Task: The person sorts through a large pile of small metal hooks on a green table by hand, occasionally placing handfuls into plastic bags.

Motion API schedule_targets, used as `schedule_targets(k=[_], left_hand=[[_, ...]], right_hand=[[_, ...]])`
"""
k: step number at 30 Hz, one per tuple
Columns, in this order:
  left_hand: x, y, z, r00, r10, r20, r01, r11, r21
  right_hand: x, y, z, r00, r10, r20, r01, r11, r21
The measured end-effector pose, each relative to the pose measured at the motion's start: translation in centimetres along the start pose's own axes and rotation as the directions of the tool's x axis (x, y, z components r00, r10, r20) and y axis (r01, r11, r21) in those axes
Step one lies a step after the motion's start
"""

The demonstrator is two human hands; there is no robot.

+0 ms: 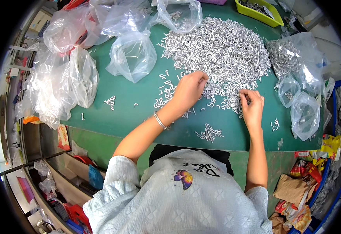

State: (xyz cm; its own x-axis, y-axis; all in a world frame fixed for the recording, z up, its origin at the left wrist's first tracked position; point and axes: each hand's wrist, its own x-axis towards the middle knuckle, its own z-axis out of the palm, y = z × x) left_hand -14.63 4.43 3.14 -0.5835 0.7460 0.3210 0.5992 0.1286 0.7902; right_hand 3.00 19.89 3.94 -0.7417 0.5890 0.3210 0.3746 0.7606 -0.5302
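Head view shows your left hand [188,90] just left of the frame's centre, fingers curled and bunched down onto the near edge of the big heap of small silvery metal hooks [221,54]; it looks pinched on a few pieces, though the fingertips are hidden by the knuckles, so you cannot tell exactly what it holds. A thin bangle [160,121] sits on that wrist. Your right hand [252,107], right of centre, has its fingertips drawn close together at the heap's lower right fringe, seemingly nipping one or two hooks

Out from the hands, the heap spreads across the upper middle of the green table [139,101], with loose strays trailing toward the left hand. A small aligned bundle of hooks [208,133] lies apart below the hands, near the table's front edge, and a smaller cluster [109,102] sits to the left

Further out, empty clear plastic bags [131,54] crowd the upper left, filled small bags [305,113] stand at the right, and a yellow tray [256,11] sits at the top right

You appear to be in the picking and sorting step, pulling pieces from the heap's edge. The next move likely calls for a fine pinch to free single hooks, since they tangle together
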Motion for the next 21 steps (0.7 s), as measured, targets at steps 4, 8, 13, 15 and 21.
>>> schedule_targets(k=[4, 8, 13, 15, 21], left_hand=[[-1.5, 2.4, -0.2, 0.983, -0.130, 0.133, 0.146, 0.981, -0.125], [-3.9, 2.5, 0.1, 0.927, -0.132, 0.350, 0.220, 0.949, -0.226], [-7.6, 2.3, 1.5, 0.898, 0.089, 0.430, -0.082, 0.996, -0.035], [-8.6, 3.4, 1.4, 0.898, 0.043, 0.437, -0.096, 0.990, 0.101], [-10.2, 4.0, 3.4, 0.893, 0.198, 0.403, -0.257, 0.962, 0.097]], right_hand=[[-0.4, -0.9, -1.0, 0.978, 0.179, 0.106, -0.205, 0.916, 0.345], [-2.9, -2.7, -1.4, 0.932, 0.077, 0.354, -0.236, 0.869, 0.434], [-5.1, -3.7, -1.0, 0.900, -0.166, 0.402, 0.079, 0.971, 0.225], [-4.8, -3.2, -1.6, 0.890, -0.162, 0.426, 0.061, 0.969, 0.241], [0.4, -4.9, 1.9, 0.926, -0.339, 0.168, 0.290, 0.921, 0.259]])
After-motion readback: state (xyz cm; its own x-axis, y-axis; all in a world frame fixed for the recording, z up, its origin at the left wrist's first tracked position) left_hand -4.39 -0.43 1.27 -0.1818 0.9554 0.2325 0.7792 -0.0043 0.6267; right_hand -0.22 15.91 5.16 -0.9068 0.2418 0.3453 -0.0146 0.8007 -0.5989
